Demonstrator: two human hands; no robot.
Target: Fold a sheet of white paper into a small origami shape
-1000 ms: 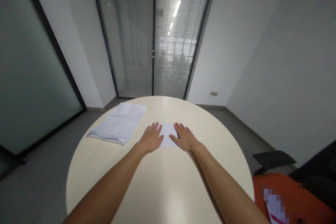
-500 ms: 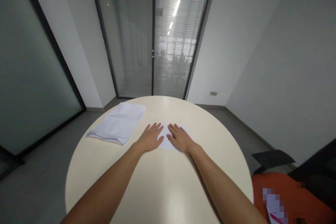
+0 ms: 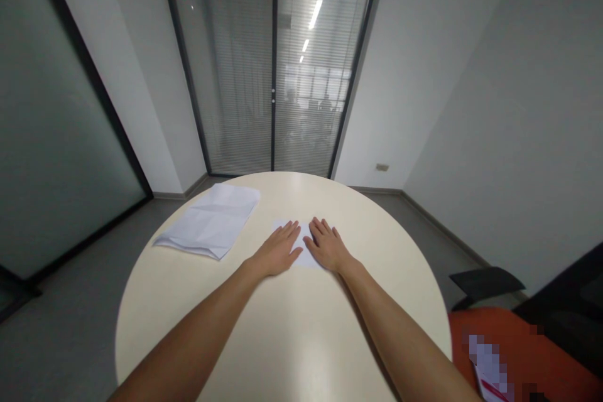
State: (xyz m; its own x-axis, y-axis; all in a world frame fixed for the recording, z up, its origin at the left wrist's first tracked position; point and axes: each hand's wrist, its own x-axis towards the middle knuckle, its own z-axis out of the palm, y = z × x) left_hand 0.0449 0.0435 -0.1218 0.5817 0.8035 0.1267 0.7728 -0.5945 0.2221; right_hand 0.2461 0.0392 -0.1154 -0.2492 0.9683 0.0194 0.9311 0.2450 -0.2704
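A small white sheet of paper (image 3: 305,256) lies flat on the round cream table (image 3: 282,333). My left hand (image 3: 279,248) rests palm down on its left part, fingers stretched forward. On the right part of the paper my right hand (image 3: 328,245) lies flat too, its fingers pointing away from me. A strip of paper shows between the two thumbs; much of the sheet is hidden beneath my hands. Neither hand grips anything.
A larger folded white sheet (image 3: 211,220) lies at the table's left far side. An orange chair (image 3: 494,320) with a black armrest (image 3: 487,282) stands at the right, papers on its seat. Glass panels with blinds (image 3: 301,125) are behind the table.
Both hands have slid slightly to the right across the paper, the left one a little more. The paper's left corner now shows beyond my left hand. The folded sheet lies as before.
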